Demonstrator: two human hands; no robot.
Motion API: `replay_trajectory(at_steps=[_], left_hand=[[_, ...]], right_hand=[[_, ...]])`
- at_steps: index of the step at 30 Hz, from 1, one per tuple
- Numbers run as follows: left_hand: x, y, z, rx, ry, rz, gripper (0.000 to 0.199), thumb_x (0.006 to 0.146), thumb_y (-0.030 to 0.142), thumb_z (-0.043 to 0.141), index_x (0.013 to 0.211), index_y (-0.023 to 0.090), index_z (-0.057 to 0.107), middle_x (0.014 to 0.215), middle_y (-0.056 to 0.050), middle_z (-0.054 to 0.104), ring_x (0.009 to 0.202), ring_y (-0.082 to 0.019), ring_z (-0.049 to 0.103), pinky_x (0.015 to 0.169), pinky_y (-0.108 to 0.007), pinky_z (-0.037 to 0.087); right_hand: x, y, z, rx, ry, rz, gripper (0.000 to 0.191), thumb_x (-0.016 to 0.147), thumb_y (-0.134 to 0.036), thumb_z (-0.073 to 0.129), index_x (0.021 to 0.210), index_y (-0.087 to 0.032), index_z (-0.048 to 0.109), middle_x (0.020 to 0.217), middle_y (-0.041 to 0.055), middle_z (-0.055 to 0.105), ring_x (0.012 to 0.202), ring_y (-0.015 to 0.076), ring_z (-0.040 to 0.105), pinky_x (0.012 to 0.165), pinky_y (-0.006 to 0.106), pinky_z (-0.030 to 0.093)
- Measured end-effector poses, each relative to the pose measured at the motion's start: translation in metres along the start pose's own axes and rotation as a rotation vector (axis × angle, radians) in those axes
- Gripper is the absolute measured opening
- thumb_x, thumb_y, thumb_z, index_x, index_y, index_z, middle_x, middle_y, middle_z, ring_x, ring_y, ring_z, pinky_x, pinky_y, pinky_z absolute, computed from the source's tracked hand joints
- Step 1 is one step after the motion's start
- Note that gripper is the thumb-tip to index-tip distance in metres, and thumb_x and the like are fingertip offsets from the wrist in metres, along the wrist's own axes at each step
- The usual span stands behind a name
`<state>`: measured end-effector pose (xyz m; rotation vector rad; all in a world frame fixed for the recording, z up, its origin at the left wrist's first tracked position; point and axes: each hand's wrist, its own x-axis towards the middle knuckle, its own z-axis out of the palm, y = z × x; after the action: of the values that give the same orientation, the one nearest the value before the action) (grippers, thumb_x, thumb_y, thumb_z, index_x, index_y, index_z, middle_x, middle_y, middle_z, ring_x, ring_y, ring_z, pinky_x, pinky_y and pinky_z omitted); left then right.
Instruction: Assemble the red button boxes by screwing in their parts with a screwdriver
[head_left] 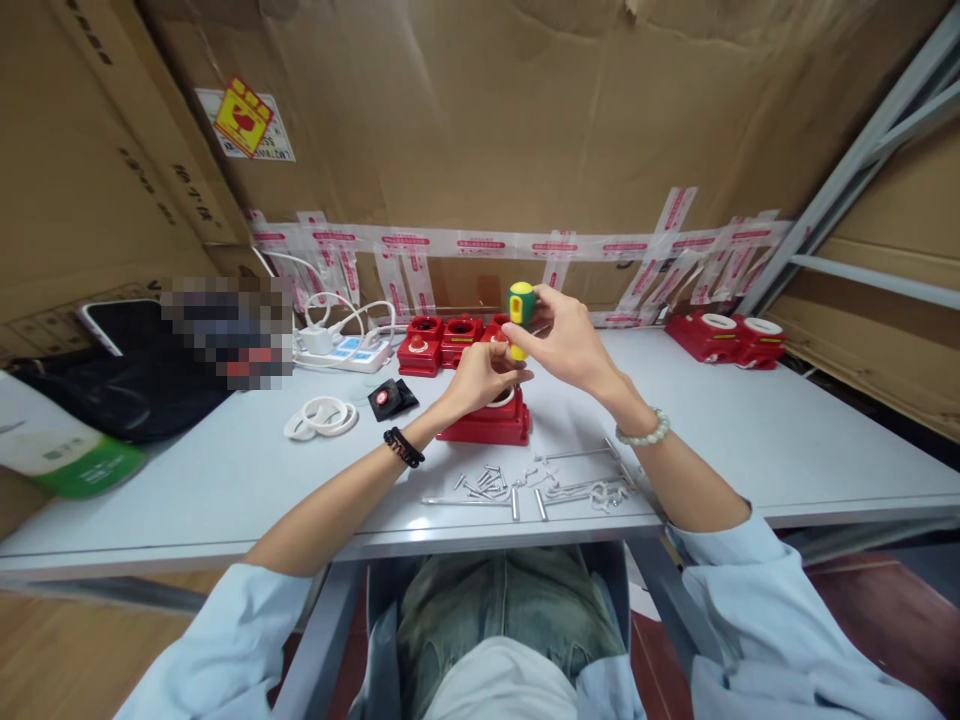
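Upright above the table's middle is a green and yellow screwdriver handle (520,308), with the fingers of my right hand (564,335) closed round it. My left hand (480,380) is just below and to the left, its fingers pinched together near the lower end of the screwdriver; whatever lies between them is too small to make out. Under both hands sits a red housing (486,426) with a white ring on top, partly hidden by my left hand. Several silver screws (486,483) lie in front of it on the white table (300,510).
Several red units (420,350) stand behind my hands, and more red units (724,340) are at the back right. White rings (322,418), black pieces (391,399) and a power strip (345,352) lie to the left. Metal rods (469,502) are near the front edge.
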<state>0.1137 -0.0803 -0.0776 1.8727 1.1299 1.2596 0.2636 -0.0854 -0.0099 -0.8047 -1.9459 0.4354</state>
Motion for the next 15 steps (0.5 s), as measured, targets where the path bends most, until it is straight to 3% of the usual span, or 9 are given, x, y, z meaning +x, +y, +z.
replay_trajectory(at_steps=[3, 8, 15], left_hand=[[-0.0011, 0.0008, -0.0011, 0.051, 0.007, 0.034, 0.028, 0.070, 0.036, 0.078, 0.067, 0.013, 0.062, 0.066, -0.004, 0.070, 0.062, -0.017, 0.064, 0.059, -0.025, 0.048], [-0.0030, 0.0053, -0.0035, 0.068, -0.098, 0.141, 0.021, 0.082, 0.032, 0.065, 0.082, 0.013, 0.072, 0.085, -0.007, 0.076, 0.082, -0.021, 0.070, 0.081, -0.030, 0.053], [-0.0021, 0.0040, 0.0002, 0.092, 0.015, 0.098, 0.026, 0.076, 0.036, 0.070, 0.068, 0.012, 0.066, 0.071, -0.007, 0.072, 0.069, -0.020, 0.067, 0.070, -0.029, 0.051]], right_hand=[[-0.0003, -0.0004, 0.0004, -0.079, 0.013, -0.001, 0.019, 0.078, -0.029, 0.065, 0.077, -0.022, 0.047, 0.072, 0.0010, 0.063, 0.066, 0.0163, 0.060, 0.063, 0.035, 0.052], [0.0008, 0.0045, -0.0017, -0.054, 0.045, 0.011, 0.017, 0.080, -0.030, 0.063, 0.080, -0.021, 0.048, 0.073, 0.0017, 0.063, 0.066, 0.0167, 0.059, 0.063, 0.034, 0.050], [-0.0009, -0.0034, -0.0036, -0.093, 0.049, 0.021, 0.020, 0.078, -0.032, 0.068, 0.083, -0.020, 0.051, 0.072, 0.0006, 0.062, 0.065, 0.0158, 0.057, 0.065, 0.034, 0.048]])
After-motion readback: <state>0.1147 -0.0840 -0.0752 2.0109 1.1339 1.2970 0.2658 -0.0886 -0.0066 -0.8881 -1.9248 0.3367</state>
